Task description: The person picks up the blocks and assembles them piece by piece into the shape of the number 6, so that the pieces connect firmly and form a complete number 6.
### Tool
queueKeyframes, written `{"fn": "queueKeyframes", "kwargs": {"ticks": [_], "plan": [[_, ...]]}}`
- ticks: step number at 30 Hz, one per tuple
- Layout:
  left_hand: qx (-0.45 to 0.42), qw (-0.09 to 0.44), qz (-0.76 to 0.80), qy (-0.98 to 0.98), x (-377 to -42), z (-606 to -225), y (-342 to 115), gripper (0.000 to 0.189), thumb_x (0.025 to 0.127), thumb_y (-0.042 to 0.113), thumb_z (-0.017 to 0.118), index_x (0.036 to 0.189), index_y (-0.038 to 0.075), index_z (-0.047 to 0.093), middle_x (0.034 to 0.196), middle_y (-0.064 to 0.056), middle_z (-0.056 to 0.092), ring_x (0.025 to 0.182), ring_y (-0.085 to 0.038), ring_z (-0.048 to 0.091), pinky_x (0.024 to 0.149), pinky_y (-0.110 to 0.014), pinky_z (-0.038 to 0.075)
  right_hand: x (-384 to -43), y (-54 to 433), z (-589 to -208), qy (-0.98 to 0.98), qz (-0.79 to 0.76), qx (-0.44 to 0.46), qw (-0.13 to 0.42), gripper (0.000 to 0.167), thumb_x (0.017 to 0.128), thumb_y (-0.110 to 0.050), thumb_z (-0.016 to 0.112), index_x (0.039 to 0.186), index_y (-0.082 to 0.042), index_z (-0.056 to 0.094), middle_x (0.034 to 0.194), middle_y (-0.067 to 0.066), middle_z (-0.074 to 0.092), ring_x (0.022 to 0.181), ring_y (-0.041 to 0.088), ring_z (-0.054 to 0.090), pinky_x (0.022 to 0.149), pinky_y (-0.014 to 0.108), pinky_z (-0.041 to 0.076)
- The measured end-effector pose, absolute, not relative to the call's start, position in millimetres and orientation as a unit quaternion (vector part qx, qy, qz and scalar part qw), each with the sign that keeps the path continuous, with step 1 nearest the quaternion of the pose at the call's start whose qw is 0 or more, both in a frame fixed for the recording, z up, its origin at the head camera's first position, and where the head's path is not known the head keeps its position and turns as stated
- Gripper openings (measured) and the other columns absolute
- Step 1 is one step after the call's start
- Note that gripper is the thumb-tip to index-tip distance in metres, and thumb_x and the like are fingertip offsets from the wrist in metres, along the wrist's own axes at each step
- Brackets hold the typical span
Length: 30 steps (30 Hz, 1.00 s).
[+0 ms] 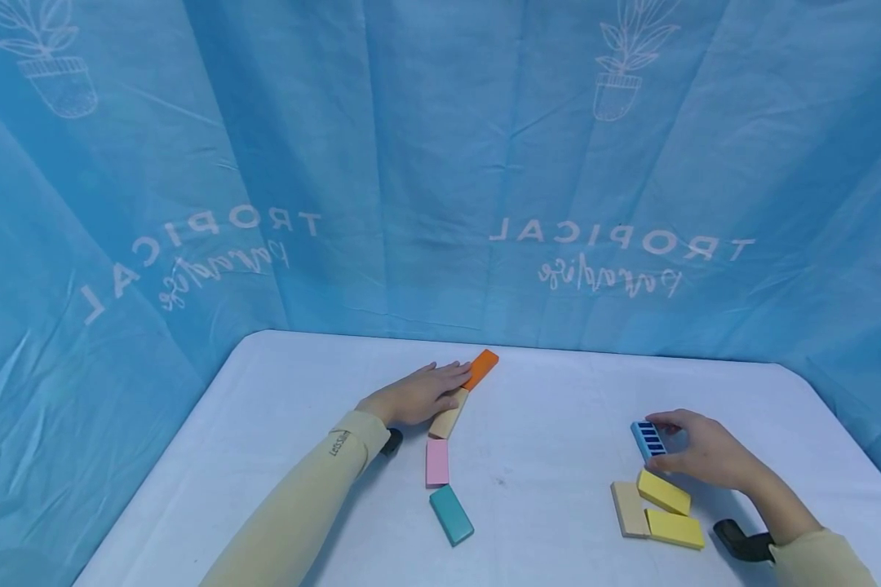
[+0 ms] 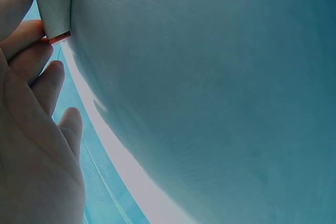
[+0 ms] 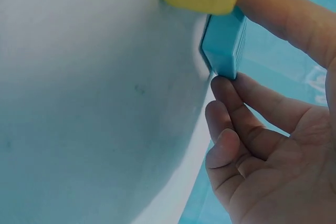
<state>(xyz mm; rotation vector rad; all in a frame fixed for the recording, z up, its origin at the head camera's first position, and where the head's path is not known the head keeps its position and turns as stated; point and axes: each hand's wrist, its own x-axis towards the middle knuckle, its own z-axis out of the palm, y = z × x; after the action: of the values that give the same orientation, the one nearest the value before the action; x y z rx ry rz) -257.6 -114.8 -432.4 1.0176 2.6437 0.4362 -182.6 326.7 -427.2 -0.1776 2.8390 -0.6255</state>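
Your right hand (image 1: 712,450) pinches the blue block (image 1: 644,437) between thumb and fingertips, well to the right of the pink block (image 1: 436,463). Your left hand (image 1: 413,398), fingers nearly straight, touches the orange block (image 1: 483,367) and tan block (image 1: 448,417) beyond the pink block. You appear to be securing the blue block; the next move likely calls for a firm pinch, clear of the yellow blocks (image 1: 664,492), also right of the pink block.

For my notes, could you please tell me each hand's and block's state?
Left hand, outstretched, touching orange block
Right hand, pinching blue block
Blue block, gripped
Orange block, lying, touched
Left beige block, lying, partly hidden
Pink block, flat
Teal block, flat
Right beige block, flat
Far yellow block, flat
Near yellow block, flat
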Motion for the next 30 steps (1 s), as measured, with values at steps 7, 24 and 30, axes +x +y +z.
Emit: {"fn": "queueKeyframes", "kwargs": {"ticks": [7,24,30], "plan": [[0.352,0.136,0.146,0.915,-259,-434,-115,0.058,0.109,0.033,0.045,0.16,0.011,0.027,0.167,0.0,0.02,0.153,-0.016,0.015,0.125,-0.039,0.011,-182,325,-420,0.97,-0.209,-0.065,0.106,0.081,0.075,-0.039,0.088,0.136,0.004,0.057,0.119,0.023,0.061,0.102,0.035,0.057,0.082,0.053,0.056],[0.352,0.134,0.146,0.915,-258,-434,-115,0.058,0.108,0.034,0.045,0.159,0.011,0.028,0.167,0.0,0.021,0.153,-0.016,0.015,0.125,-0.039,0.011,-171,300,-401,0.963,-0.222,-0.131,0.08,0.076,0.075,-0.037,0.089,0.136,-0.002,0.059,0.121,0.015,0.063,0.103,0.028,0.058,0.076,0.041,0.054],[0.351,0.136,0.15,0.914,-258,-433,-115,0.058,0.108,0.033,0.046,0.159,0.011,0.028,0.167,0.0,0.02,0.153,-0.017,0.015,0.125,-0.04,0.011,-165,287,-396,0.958,-0.228,-0.157,0.081,0.073,0.077,-0.034,0.088,0.136,-0.003,0.06,0.123,0.014,0.063,0.105,0.028,0.058,0.079,0.046,0.056]]}}
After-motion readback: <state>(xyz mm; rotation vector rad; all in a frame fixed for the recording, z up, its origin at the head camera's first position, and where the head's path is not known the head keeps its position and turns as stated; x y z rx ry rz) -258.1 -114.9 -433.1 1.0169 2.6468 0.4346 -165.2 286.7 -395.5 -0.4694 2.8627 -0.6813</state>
